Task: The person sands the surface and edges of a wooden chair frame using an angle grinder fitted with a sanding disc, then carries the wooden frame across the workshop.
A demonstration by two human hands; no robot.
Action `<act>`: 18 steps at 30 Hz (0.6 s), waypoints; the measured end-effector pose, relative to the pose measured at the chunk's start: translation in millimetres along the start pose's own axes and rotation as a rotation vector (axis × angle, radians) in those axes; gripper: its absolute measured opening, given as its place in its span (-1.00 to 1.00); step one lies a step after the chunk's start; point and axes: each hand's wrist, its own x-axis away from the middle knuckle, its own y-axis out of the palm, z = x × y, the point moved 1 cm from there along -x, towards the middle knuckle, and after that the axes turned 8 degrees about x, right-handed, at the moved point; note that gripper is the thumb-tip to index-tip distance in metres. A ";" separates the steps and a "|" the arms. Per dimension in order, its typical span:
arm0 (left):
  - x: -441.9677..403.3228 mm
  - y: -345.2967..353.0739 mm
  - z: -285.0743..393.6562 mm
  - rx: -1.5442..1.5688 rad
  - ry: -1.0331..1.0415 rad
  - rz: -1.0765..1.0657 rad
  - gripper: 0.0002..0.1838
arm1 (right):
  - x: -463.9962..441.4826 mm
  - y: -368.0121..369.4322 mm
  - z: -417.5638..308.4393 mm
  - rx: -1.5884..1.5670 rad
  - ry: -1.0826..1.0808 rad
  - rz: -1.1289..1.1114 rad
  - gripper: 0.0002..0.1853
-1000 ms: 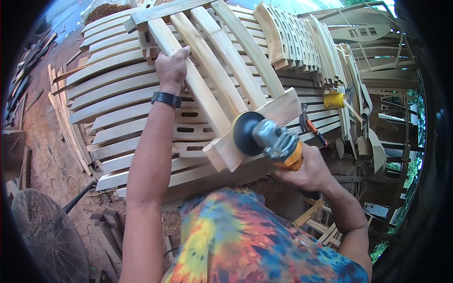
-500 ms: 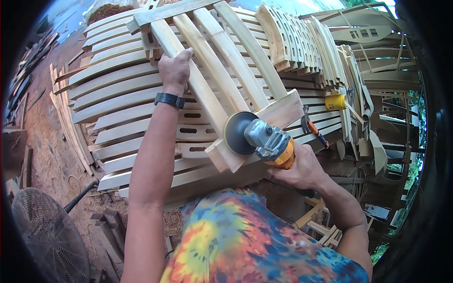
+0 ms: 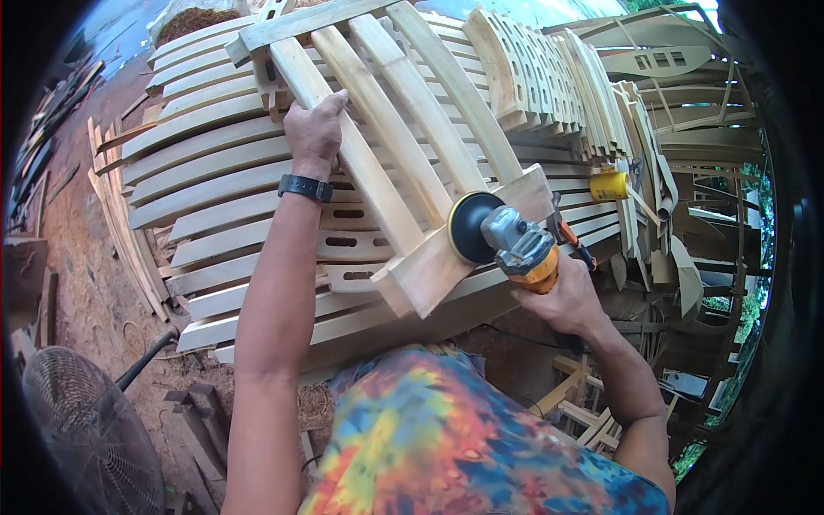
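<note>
The left hand (image 3: pixel 314 130) is closed on the outermost slat of a wooden frame (image 3: pixel 374 184), thumb over its upper face. There's a dark watch (image 3: pixel 305 188) on that wrist. The frame lies aslant over a pile of boards (image 3: pixel 202 163), its far rail (image 3: pixel 318 21) beyond the left hand and its near rail (image 3: pixel 429 276) between the two hands, nearer the body.

The right hand (image 3: pixel 566 300) is wrapped round the body of a sander (image 3: pixel 530 257), yellow and grey, with its round disc (image 3: pixel 475 227) pointing in toward the frame. The disc sits over the near rail, where a slat meets it; from where I stand it looks to be touching the wood, though the tilt makes that hard to swear to.

Just past the right hand a hammer (image 3: pixel 577 244) with an orange and dark handle lies on the boards, and farther off from that hand is a yellow tin (image 3: pixel 608 185). Slotted pieces (image 3: pixel 348 243) show under the frame, just right of the left wrist, and a row of similar pieces stands well beyond both hands. Away to the left of the left forearm, low down, there's a round fan (image 3: pixel 90 429), with long strips (image 3: pixel 129 227) on the earth floor above it.
</note>
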 end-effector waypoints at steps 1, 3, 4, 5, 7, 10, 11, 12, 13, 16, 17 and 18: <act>-0.2 -0.1 0.1 0.013 -0.006 -0.001 -0.55 | 0.4 -1.7 1.2 0.001 0.017 0.039 -0.47; 0.3 -0.2 0.8 0.000 0.005 0.001 -0.56 | 1.2 -2.9 3.5 0.002 0.032 0.081 -0.47; 0.4 0.2 1.0 -0.015 0.015 0.002 -0.56 | 2.4 -1.4 6.2 0.018 0.041 0.127 -0.46; 0.5 1.2 1.1 -0.014 0.017 0.001 -0.56 | 3.6 -0.7 7.7 0.033 0.050 0.173 -0.46; -0.7 1.0 -1.6 0.014 0.029 0.013 -0.57 | 6.6 -0.6 -1.5 -0.004 0.045 0.118 -0.46; -3.4 -0.3 -2.8 -0.033 0.030 0.014 -0.56 | 7.8 9.3 -19.0 -0.089 -0.016 0.014 -0.45; -3.3 -0.4 -3.0 -0.037 0.031 0.012 -0.56 | 7.5 12.9 -25.8 -0.129 -0.072 -0.027 -0.45; -2.8 -0.1 -2.7 -0.028 0.033 0.014 -0.56 | 6.5 14.4 -33.0 -0.119 -0.069 -0.083 -0.45; -2.4 0.1 -2.4 -0.018 0.036 0.016 -0.55 | 5.1 16.5 -37.3 -0.122 -0.070 -0.082 -0.45; -3.0 0.4 -3.1 -0.007 0.039 0.024 -0.54 | 2.4 20.3 -44.3 -0.148 -0.088 -0.125 -0.45; -3.9 0.3 -3.4 -0.006 0.041 0.025 -0.54 | 1.9 21.0 -45.1 -0.149 -0.093 -0.127 -0.45; -4.8 -0.3 -4.1 -0.018 0.041 0.021 -0.53 | 1.4 21.6 -45.5 -0.150 -0.098 -0.131 -0.45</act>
